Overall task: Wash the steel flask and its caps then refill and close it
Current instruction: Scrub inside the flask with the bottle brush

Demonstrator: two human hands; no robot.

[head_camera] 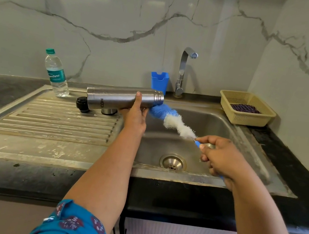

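The left hand (136, 113) reached out over the sink (206, 124), thumb up and fingers wrapped around the steel flask (119, 98), holding it level above the basin's left edge with its threaded mouth pointing right. The right hand (222, 159) was closed around the blue handle of a bottle brush (177, 124), whose blue and white twisted bristles met the flask's mouth. A black cap (82, 104) and a steel cap (108, 111) sat on the ribbed steel drainboard (50, 119) beneath the flask. A clear plastic water bottle (56, 73) stood upright behind. A woven beige basket (248, 108) rested on the dark counter (304, 174).
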